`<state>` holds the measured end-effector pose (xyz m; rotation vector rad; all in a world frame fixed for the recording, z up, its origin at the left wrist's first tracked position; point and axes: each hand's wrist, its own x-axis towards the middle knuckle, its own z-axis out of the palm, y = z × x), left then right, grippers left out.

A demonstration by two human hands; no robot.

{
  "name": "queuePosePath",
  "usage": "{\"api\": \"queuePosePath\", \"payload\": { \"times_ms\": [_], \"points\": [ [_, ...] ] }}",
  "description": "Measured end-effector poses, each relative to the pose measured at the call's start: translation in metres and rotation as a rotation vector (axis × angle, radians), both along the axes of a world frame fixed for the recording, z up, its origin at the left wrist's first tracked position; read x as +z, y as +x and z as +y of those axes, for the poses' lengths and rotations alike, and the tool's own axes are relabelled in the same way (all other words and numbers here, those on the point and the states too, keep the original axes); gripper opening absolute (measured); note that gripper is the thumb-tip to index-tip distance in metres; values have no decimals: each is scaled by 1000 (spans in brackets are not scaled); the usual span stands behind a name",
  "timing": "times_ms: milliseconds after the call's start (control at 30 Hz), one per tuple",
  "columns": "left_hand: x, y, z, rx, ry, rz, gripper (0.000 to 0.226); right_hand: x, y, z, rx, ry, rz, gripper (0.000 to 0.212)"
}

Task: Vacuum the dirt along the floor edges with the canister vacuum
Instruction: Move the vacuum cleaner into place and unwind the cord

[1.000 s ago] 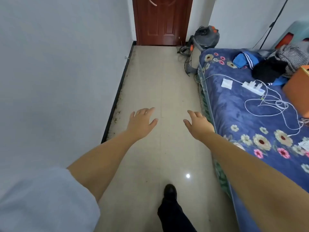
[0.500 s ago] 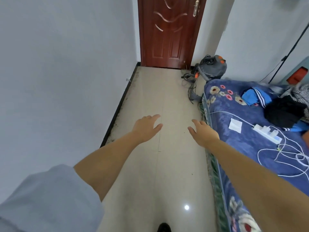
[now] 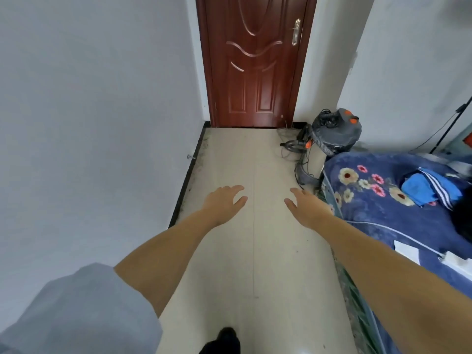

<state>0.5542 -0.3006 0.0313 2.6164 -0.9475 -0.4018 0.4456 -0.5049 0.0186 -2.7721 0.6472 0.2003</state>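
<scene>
Fingers of left hand (image 3: 222, 200) and right hand (image 3: 307, 207) relaxed, empty, canister vacuum (image 3: 336, 132) well ahead by door (image 3: 252, 60)

Reddish-brown door (image 3: 255, 67), grey canister vacuum (image 3: 337, 134) with orange knobs, navy flowered bedspread (image 3: 370, 200), beige floor (image 3: 242, 162).

Canister vacuum (image 3: 337, 134): grey drum body with orange fittings, upright on the floor at 1 o'clock, in the corner right of the door. Its ribbed hose (image 3: 322, 145) curves down the front. Dirt (image 3: 198, 166) lines the floor edge at 11 o'clock.
</scene>
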Motion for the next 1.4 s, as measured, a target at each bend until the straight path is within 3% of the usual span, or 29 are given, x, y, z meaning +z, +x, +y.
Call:
{"api": "queuePosePath", "payload": {
  "times_ms": [200,400,667,933,1200,1400],
  "points": [
    [16,134,-86,-88,23,-6,49,15,106,-63,-31,-21,2,50],
    [3,232,-212,-210,-8,-2,49,2,193,-183,-170,-13,42,49],
    [6,373,-378,-183,-36,60,48,9,330,-356,-225,23,100,42],
    [-11,502,-497,-235,-35,100,46,-10,456,-462,-243,23,93,44],
    [-31,651,-643,-428,29,155,48,-35,567,-564,-556,149,123,42],
    [-40,686,-767,-666,80,165,49,-47,602,-628,-786,231,99,44]
  ]
}}
